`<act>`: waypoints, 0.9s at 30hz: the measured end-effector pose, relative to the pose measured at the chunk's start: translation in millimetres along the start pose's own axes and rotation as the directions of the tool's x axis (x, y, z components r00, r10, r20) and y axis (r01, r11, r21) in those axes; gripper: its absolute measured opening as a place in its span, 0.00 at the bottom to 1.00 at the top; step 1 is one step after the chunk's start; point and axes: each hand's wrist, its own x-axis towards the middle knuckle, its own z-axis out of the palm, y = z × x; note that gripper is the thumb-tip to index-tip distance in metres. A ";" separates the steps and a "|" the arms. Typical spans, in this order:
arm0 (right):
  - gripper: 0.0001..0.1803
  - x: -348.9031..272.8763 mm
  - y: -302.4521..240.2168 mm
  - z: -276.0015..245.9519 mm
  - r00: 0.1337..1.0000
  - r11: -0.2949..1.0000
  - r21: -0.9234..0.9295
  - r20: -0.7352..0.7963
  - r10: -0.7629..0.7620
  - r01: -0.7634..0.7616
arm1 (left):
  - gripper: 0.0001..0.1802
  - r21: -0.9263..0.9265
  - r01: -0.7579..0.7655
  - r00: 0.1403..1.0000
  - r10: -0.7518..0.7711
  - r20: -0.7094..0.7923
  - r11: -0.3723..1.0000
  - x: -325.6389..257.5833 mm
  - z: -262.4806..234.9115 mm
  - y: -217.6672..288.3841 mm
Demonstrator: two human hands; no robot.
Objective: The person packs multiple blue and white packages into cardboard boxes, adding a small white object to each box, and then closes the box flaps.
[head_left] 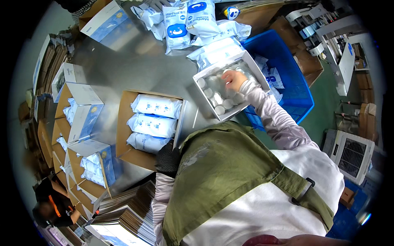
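Note:
My right hand (234,80), bare below a pale sleeve, reaches into a white box (196,88) of small round whitish discs (219,110). Its fingers are drawn together among the discs; what they hold, if anything, is too small to make out. My left hand (167,159), in a dark glove, rests at the near right corner of an open cardboard box (123,141), its fingers mostly hidden. Inside that box, three white-and-blue soft packs (152,125) lie in a row.
A blue plastic basket (301,96) holding more packs stands right of the disc box. Packs (177,30) pile up at the far side, where another person's grey-gloved hand (158,4) shows. Filled cartons (92,145) line the left; a person (55,203) stands beyond. Flattened cardboard (127,213) is stacked nearby.

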 end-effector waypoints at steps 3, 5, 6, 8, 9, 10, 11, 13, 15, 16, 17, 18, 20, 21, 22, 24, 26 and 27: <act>0.18 -11.8 8.8 -30.9 0.999 0.954 0.298 -0.025 0.034 -0.025 | 0.17 0.141 0.040 0.994 -0.025 -0.110 0.989 5.6 4.3 4.1; 0.17 -26.8 -11.2 -47.6 0.999 0.849 0.526 -0.001 0.054 -0.045 | 0.17 0.250 0.079 0.978 -0.027 -0.205 0.965 14.4 6.4 7.1; 0.18 -32.1 -30.0 -46.5 0.999 0.796 0.606 -0.037 0.013 0.012 | 0.17 0.318 0.116 0.964 -0.029 -0.265 0.941 20.2 8.3 6.7; 0.18 -46.7 -73.9 -38.1 0.991 0.655 0.744 -0.115 -0.062 0.127 | 0.17 0.445 0.184 0.916 0.012 -0.401 0.876 39.3 12.4 5.9; 0.19 -50.0 -96.8 -32.1 0.982 0.573 0.806 -0.045 -0.185 0.145 | 0.17 0.502 0.233 0.885 0.033 -0.465 0.833 44.9 7.4 5.1; 0.19 -53.5 -122.5 -18.5 0.947 0.549 0.805 -0.051 -0.316 0.226 | 0.17 0.532 0.266 0.860 0.052 -0.508 0.804 50.4 11.5 3.5; 0.18 -58.3 -147.6 -3.0 0.932 0.539 0.806 -0.042 -0.359 0.244 | 0.17 0.554 0.273 0.848 0.075 -0.525 0.787 55.2 7.3 4.9; 0.17 -64.5 -195.8 43.5 0.883 0.561 0.776 0.010 -0.469 0.289 | 0.16 0.465 0.214 0.895 0.018 -0.445 0.859 42.4 -0.2 0.9; 0.18 -67.5 -228.9 80.7 0.782 0.749 0.392 0.105 -0.614 0.535 | 0.15 0.281 0.138 0.956 -0.054 -0.289 0.950 26.4 -6.6 0.9; 0.20 -67.1 -237.0 93.1 0.633 0.635 0.038 0.037 -0.773 0.772 | 0.15 0.173 0.113 0.975 -0.075 -0.211 0.979 19.5 -7.8 2.6; 0.19 -66.1 -238.7 98.6 0.607 0.605 -0.049 0.033 -0.794 0.795 | 0.14 0.090 0.097 0.986 -0.083 -0.145 0.991 13.7 -9.4 2.4; 0.19 -66.7 -243.9 106.3 0.552 0.545 -0.097 0.059 -0.832 0.833 | 0.14 0.009 0.142 0.987 -0.141 -0.076 0.990 -6.3 -16.0 -1.5; 0.13 -62.5 -241.2 91.3 0.674 0.680 -0.055 -0.099 -0.732 0.731 | 0.13 -0.151 0.153 0.988 -0.148 0.044 0.977 -25.3 -23.5 -4.5; 0.13 -55.8 -232.1 85.4 0.763 0.775 0.002 -0.176 -0.622 0.633 | 0.13 -0.212 0.169 0.983 -0.150 0.101 0.963 -35.7 -30.3 -7.1; 0.18 -40.1 -216.3 80.3 0.864 0.864 0.069 -0.103 -0.492 0.500 | 0.12 -0.273 0.190 0.975 -0.149 0.165 0.943 -47.2 -39.8 -9.6; 0.39 -16.7 -170.9 91.6 0.912 0.960 0.253 0.353 -0.209 0.122 | 0.12 -0.323 0.262 0.942 -0.167 0.292 0.910 -67.0 -52.5 -21.4; 0.47 -36.1 -172.0 130.8 0.736 0.787 0.450 0.677 0.008 -0.422 | 0.11 -0.268 0.292 0.944 -0.231 0.236 0.918 -94.4 -46.9 -48.6; 0.44 -38.0 -174.2 152.3 0.714 0.837 0.404 0.700 -0.024 -0.369 | 0.10 -0.207 0.291 0.954 -0.267 0.137 0.934 -106.6 -42.8 -66.3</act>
